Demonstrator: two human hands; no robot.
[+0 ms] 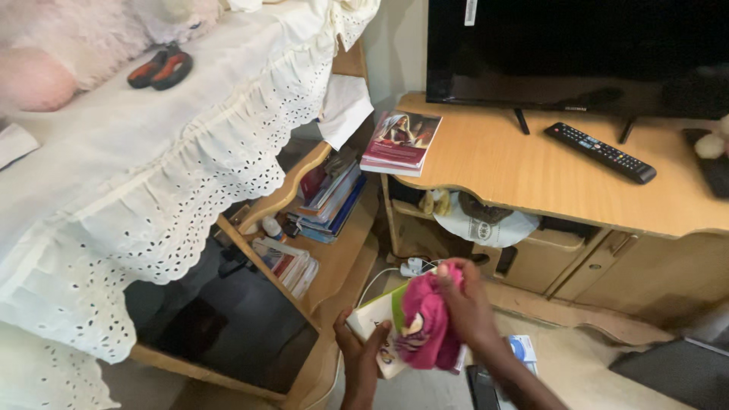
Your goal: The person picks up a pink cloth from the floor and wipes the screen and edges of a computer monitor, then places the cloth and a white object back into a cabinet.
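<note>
My left hand [359, 357] grips a thin white and green book [381, 315] from below, low in the middle of the view. Pressed against the book's cover is a pink cloth [427, 323], bunched in my right hand [465, 304]. Both hands are held above the floor, in front of the corner between a wooden shelf unit [334, 266] and a wooden TV stand [531, 175].
A white lace cloth [175, 175] covers the shelf unit, with stacked books [330, 201] on its shelves. On the TV stand are a television [577, 49], a black remote [600, 152] and a maroon book [401, 142]. A white power strip [414, 266] lies on the floor.
</note>
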